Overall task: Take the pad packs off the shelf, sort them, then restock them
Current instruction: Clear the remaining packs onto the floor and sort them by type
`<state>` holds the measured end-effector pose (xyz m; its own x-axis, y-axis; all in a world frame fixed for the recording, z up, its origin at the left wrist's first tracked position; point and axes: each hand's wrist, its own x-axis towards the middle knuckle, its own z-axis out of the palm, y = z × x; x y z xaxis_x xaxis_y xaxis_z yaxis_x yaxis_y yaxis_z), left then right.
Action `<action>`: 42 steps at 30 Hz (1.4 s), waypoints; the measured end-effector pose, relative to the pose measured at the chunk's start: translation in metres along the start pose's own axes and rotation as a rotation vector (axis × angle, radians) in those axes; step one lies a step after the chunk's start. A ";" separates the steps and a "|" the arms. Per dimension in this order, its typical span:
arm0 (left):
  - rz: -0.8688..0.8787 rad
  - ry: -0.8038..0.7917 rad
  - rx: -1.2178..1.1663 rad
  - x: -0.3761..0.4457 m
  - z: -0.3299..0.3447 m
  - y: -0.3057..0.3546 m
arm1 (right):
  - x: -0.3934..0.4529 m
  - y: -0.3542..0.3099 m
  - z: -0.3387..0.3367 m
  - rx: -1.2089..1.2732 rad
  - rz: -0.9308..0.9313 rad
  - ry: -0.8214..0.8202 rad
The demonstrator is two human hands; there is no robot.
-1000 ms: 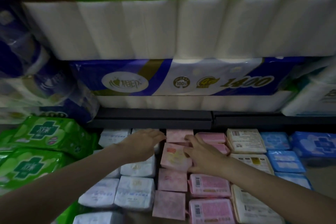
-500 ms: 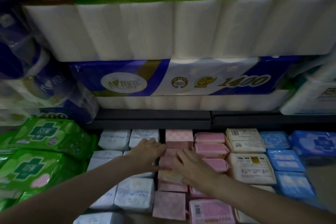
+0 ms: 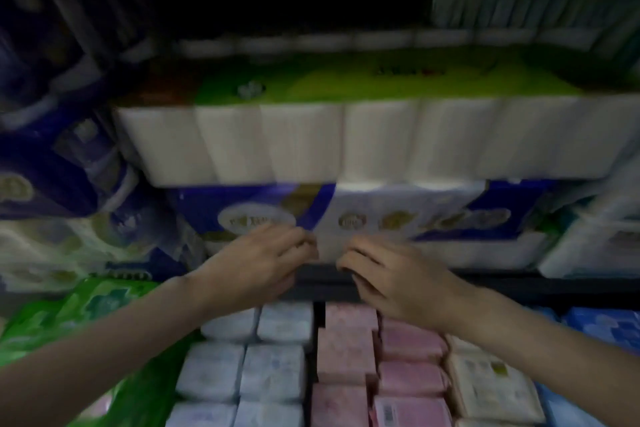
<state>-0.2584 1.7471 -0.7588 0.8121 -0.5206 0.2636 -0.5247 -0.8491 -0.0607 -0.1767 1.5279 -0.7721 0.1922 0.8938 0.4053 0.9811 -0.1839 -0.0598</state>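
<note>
Hovering loosely curled and empty, left hand (image 3: 263,263) and right hand (image 3: 391,279) front blurred, unreadable pad packs (image 3: 346,350).

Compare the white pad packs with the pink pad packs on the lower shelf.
The white pad packs are pale bluish white; the pink pad packs are pink. The white ones lie left of the dark gap in the shelf, below the left hand; the pink ones lie right of it, below the right hand. Both are small, soft, squarish packs laid flat in rows, and neither hand touches them.
</note>
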 end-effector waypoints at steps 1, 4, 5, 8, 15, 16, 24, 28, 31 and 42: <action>0.002 0.127 0.021 0.008 -0.033 -0.006 | 0.016 -0.003 -0.029 -0.015 -0.049 0.089; -0.008 0.436 0.168 0.023 -0.133 -0.031 | 0.063 -0.011 -0.114 -0.038 -0.154 0.321; -0.034 0.518 0.212 0.027 -0.165 -0.040 | 0.081 -0.013 -0.139 -0.067 -0.185 0.397; -0.138 0.690 0.323 0.034 -0.245 -0.072 | 0.140 -0.013 -0.200 -0.147 -0.239 0.569; -0.386 0.594 0.537 0.016 -0.347 -0.171 | 0.305 -0.015 -0.257 -0.347 -0.142 0.515; -0.443 0.577 0.559 0.010 -0.353 -0.189 | 0.331 -0.013 -0.257 -0.381 -0.113 0.452; -0.902 0.584 0.406 -0.019 -0.346 -0.280 | 0.527 0.018 -0.219 -0.412 0.272 -0.061; -0.741 0.811 0.405 -0.021 -0.335 -0.290 | 0.587 0.041 -0.198 -0.309 0.431 -0.087; -0.742 0.789 0.405 -0.018 -0.332 -0.298 | 0.600 0.052 -0.187 -0.223 0.431 0.006; -0.860 0.587 0.299 -0.016 -0.344 -0.298 | 0.555 0.020 -0.219 -0.098 0.281 0.121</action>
<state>-0.2033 2.0393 -0.4139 0.5878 0.3159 0.7448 0.3100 -0.9383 0.1533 -0.0553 1.9304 -0.3482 0.4459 0.7481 0.4914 0.8820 -0.4608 -0.0989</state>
